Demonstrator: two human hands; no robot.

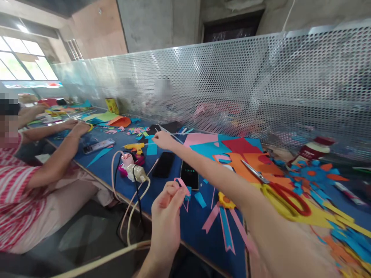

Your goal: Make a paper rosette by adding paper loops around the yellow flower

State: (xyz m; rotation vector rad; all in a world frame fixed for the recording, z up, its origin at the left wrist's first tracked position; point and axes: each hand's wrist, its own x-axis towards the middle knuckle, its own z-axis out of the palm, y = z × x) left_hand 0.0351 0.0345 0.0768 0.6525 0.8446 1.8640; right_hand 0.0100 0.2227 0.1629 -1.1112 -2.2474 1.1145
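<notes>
Below centre, left hand [167, 208]: was pinched closed on pink strip [183, 187], seemingly keeping its curl.
Mid-frame, right hand [162, 139]: appeared bunched; any hold could not be told.
Left of centre, glue gun [135, 147]: lay nearby, presumably for reach.

You're at a long blue table [193, 227] running off to your left. Perforated metal panel [220, 77] stands along its far side. Behind that you get grey wall [156, 25], dark opening [232, 27] up top, tan board [95, 31] further left. Far left: bright paned window [26, 58], lit lamp [22, 28] above.
</notes>
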